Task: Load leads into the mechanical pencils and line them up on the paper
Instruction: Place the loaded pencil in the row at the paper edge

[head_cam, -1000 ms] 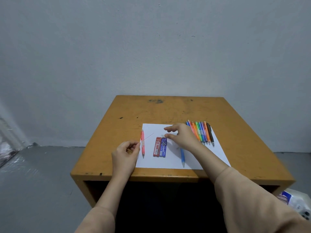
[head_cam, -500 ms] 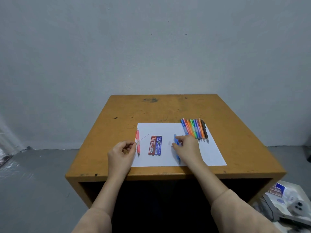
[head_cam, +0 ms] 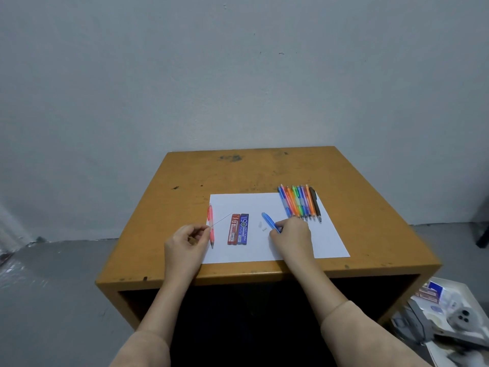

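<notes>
A second ago the right hand [head_cam: 291, 234] hovered by the two flat lead cases, one red and one blue [head_cam: 238, 229], while the translucent blue mechanical pencil [head_cam: 268, 221] lay loose on the white sheet of paper [head_cam: 251, 205]. Now its grip is clenched round that pencil's lower barrel, the top end angled toward the upper left. Two small white bits [head_cam: 262, 226] show on the paper just beside it (perhaps cap and eraser, too small to tell), which suggests the pencil is open for loading. The left hand [head_cam: 185, 242] has stayed put, its grip pinching a thin grey lead [head_cam: 222, 219] over the pink mechanical pencil [head_cam: 211, 234] at the paper's left edge. A row of coloured mechanical pencils [head_cam: 299, 205] lies at the paper's upper right. The scuffed ochre wooden tabletop [head_cam: 238, 173] stands against a plain grey wall [head_cam: 238, 75] on a grey floor [head_cam: 53, 274], with clutter [head_cam: 449, 313] at lower right.
</notes>
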Motion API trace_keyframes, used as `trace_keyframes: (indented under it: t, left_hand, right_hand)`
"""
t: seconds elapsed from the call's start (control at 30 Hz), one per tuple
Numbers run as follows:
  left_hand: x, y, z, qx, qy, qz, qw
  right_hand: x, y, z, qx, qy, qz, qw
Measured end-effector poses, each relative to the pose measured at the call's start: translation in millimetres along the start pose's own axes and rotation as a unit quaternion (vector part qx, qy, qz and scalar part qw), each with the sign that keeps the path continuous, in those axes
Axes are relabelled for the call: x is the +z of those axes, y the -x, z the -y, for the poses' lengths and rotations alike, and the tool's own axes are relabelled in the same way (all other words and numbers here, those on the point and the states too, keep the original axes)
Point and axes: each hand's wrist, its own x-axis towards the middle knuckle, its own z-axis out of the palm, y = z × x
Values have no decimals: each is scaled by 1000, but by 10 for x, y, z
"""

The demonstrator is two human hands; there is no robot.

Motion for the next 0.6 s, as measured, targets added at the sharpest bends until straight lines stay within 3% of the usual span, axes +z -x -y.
trace_keyframes:
  t: [0.23,0.6]
  left_hand:
    - [10,0,12,2,-1,18,1000]
    - [22,-4,-13,-6,-4,29,1000]
  right_hand:
    - [-54,-14,-44,-34,-36,-6,999]
    - [-126,-40,8,-183,-93,-23,979]
